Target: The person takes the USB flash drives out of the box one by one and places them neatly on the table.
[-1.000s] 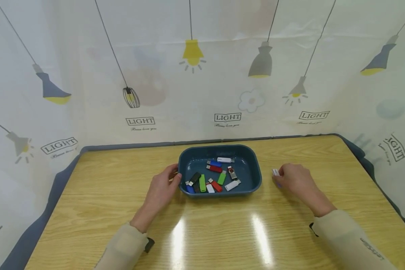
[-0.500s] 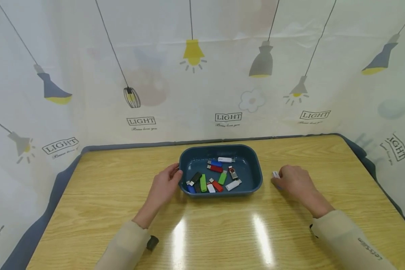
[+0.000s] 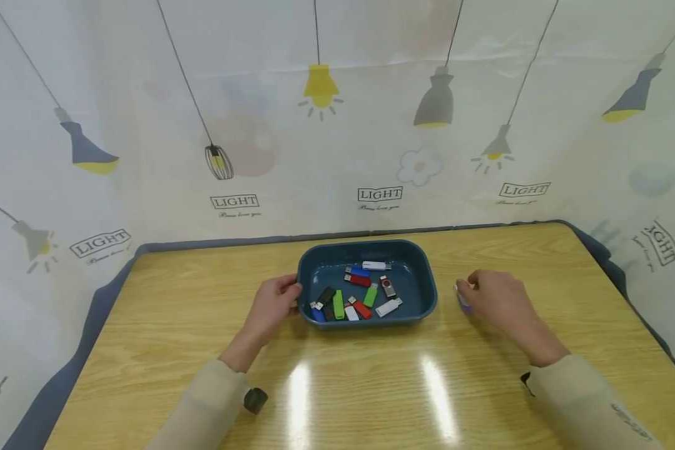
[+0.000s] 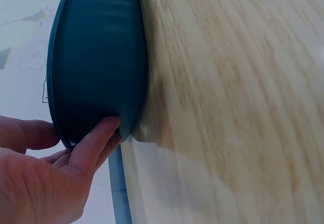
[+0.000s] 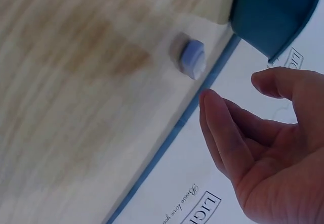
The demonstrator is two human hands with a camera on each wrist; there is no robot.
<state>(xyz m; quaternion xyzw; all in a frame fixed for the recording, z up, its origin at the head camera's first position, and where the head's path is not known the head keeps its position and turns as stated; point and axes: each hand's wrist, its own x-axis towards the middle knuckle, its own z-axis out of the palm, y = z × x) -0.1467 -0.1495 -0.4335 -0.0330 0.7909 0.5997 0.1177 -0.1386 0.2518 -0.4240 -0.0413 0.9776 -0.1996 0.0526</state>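
A dark teal tray (image 3: 368, 324) holds several USB sticks, among them a green stick (image 3: 339, 304), a red stick (image 3: 359, 280) and a white stick (image 3: 389, 307). My left hand (image 3: 271, 303) grips the tray's left end, thumb at the rim and fingers under the outer wall, as the left wrist view shows. To the right of the tray, a small purple-and-white piece (image 5: 193, 58) stands on the table; its kind is unclear. Close beside it is my right hand (image 3: 499, 303). In the right wrist view its thumb and fingers are spread apart, with a gap between them and the piece.
A wooden table (image 3: 365, 387) lies under everything, its back edge along a pale curtain (image 3: 315, 150) printed with lamps. Both forearms come in from the front, in beige sleeves (image 3: 585, 400). A dark wristband piece (image 3: 255, 400) shows beside the left cuff.
My right hand has let go of the purple-and-white piece and drawn slightly up and right, uncovering more of it. The left hand stays at the tray, and the tray has not moved.
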